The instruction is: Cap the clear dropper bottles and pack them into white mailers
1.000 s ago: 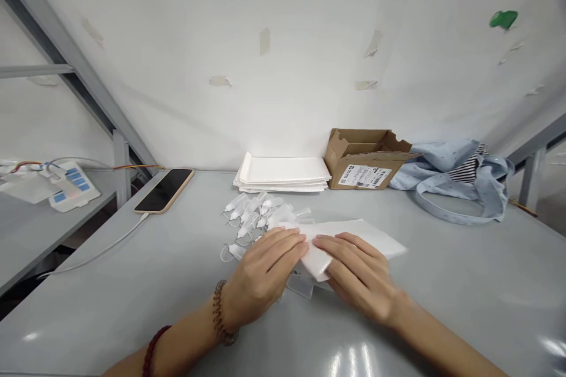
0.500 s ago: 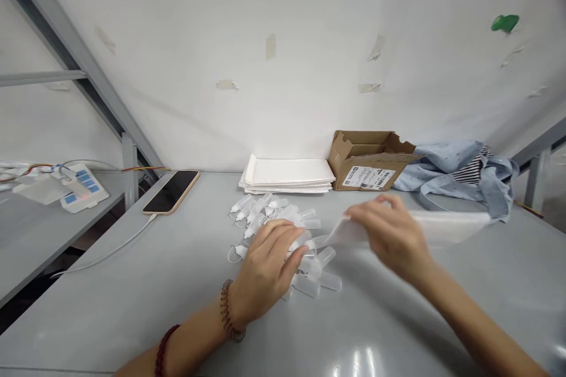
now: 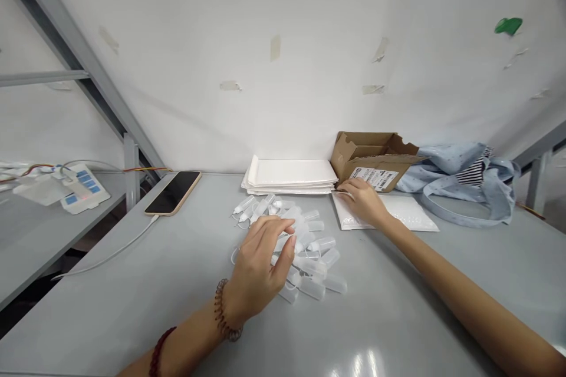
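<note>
Small translucent squeeze bottles (image 3: 312, 287) with white tips and looped cap straps lie in a loose pile at the middle of the table. My left hand (image 3: 260, 262) rests at the pile's left side, its thumb and fingers curved and apart, with nothing seen between them. A white padded envelope (image 3: 407, 212) lies flat to the right of the pile, in front of the cardboard box. My right hand (image 3: 363, 200) reaches over this envelope, fingers closed on its far left edge; the fingertips are partly hidden.
Behind the pile, against the wall, sits a stack of white padded envelopes (image 3: 292, 172). Beside it stands an open cardboard box (image 3: 375, 165), then a crumpled light blue cloth (image 3: 469, 188). At left lies a phone (image 3: 173, 193) with its white cable (image 3: 110, 256).
My right hand has moved back and left, bringing the padded envelope from tilted in the air to flat on the table. My left hand has shifted slightly left over the bottles.
</note>
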A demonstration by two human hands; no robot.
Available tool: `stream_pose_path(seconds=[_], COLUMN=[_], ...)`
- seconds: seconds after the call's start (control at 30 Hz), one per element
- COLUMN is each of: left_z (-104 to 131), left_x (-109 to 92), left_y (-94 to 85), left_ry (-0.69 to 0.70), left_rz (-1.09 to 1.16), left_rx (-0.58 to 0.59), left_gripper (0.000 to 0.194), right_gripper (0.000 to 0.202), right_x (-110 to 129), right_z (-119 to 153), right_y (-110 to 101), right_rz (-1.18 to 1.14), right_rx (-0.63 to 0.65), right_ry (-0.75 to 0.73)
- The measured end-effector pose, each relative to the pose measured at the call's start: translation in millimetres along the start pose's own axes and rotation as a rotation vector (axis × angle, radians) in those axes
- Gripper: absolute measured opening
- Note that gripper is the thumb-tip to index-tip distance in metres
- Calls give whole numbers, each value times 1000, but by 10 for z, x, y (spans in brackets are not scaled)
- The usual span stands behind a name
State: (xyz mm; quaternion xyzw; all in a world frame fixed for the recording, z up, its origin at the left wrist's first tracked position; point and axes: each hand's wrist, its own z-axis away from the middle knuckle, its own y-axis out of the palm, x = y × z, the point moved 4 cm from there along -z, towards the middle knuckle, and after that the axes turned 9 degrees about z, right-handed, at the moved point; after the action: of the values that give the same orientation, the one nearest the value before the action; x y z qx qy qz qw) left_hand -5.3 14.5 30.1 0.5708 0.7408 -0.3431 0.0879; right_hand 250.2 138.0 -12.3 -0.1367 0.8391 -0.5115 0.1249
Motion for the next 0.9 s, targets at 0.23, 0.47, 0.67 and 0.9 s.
stream_pose_path(seconds=[0.23, 0.47, 0.67, 0.9], left_z=[1, 1, -14, -49], left_x=[5, 29, 18, 72], left_y=[-9, -8, -28, -59], left_ry=[-17, -19, -11, 6], left_rz=[-25, -37, -36, -86], left_rx=[-2, -11, -30, -63], left_gripper=[27, 27, 27, 25], right_gripper=[36, 47, 33, 34], right_x=[49, 10, 94, 528], right_z=[542, 689, 456, -446], right_y=[-192, 0, -215, -284], right_rz=[102, 14, -59, -27], right_rx=[-2, 61, -67, 79], right_ry=[51, 3, -83, -246])
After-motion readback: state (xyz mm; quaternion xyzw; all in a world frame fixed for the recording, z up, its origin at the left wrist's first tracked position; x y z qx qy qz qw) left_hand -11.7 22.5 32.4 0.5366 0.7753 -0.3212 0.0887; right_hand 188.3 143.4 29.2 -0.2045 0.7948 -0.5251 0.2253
